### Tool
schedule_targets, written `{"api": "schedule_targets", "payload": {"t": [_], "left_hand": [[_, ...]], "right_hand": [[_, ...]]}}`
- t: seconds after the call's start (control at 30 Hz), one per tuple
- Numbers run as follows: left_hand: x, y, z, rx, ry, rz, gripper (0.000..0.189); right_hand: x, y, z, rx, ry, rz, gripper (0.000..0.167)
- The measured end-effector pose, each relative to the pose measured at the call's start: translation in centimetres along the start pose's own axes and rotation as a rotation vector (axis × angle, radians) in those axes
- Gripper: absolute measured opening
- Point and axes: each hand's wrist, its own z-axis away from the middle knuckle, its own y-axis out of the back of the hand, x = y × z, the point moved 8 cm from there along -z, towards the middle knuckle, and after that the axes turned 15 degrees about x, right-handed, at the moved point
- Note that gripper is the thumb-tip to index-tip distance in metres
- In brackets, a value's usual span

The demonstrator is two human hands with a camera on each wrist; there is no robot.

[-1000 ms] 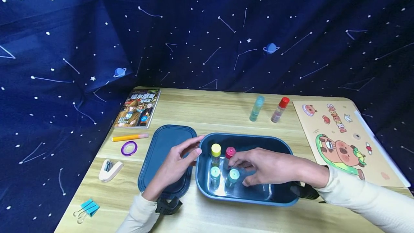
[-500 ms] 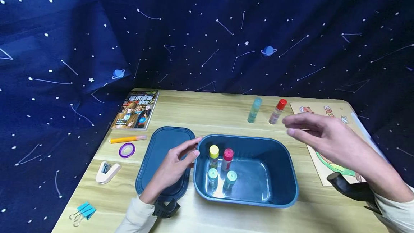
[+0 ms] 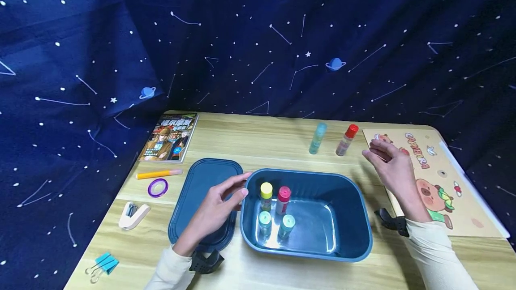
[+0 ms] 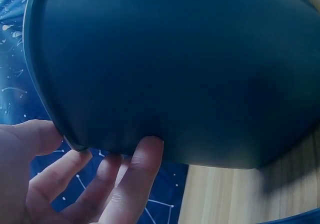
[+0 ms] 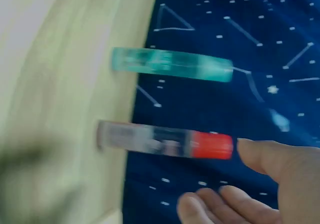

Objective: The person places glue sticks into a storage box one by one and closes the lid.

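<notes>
My left hand [image 3: 219, 202] rests at the left end of a dark blue plastic bin [image 3: 350, 254], its thumb at the rim and its other fingertips against the outer wall [image 4: 165, 74]. Inside the bin's left half stand small capped bottles: a yellow-capped one [image 3: 266, 197], a pink-red-capped one [image 3: 283, 200] and two teal ones, one left [image 3: 264, 224] and one right [image 3: 286, 226]. My right hand [image 3: 393, 167] holds nothing, its fingers loosely bent. It hovers right of a clear red-capped bottle [image 3: 346, 140]; a teal bottle [image 3: 318, 138] stands beside that. In the right wrist view, the thumb overlaps near the red cap [image 5: 212, 145].
A flat blue lid [image 3: 201, 191] lies left of the bin. Farther left are a book [image 3: 167, 138], an orange pen [image 3: 159, 173], a purple ring [image 3: 158, 187], a white stapler-like item [image 3: 134, 216] and blue binder clips [image 3: 106, 263]. A capybara folder [image 3: 455, 191] lies right.
My right hand has come out of the bin, swung right over the folder, then drawn back toward the red-capped bottle. My left hand keeps its place at the bin.
</notes>
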Motion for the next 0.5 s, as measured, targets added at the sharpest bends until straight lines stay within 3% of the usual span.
{"api": "schedule_targets", "payload": {"t": [0.13, 0.33, 0.5], "left_hand": [[0.0, 0.0, 0.0, -0.009, -0.006, 0.008, 0.042], [-0.1, 0.1, 0.0, -0.009, -0.002, 0.012, 0.042], [0.0, 0.0, -0.1, -0.022, -0.008, 0.021, 0.044]], "right_hand": [[0.8, -2.1, -1.0, 0.023, -0.007, -0.053, 0.049], [0.3, -4.7, -2.6, 0.021, 0.029, -0.118, 0.047], [-0.1, -5.4, -3.4, 0.044, 0.033, -0.068, 0.04]]}}
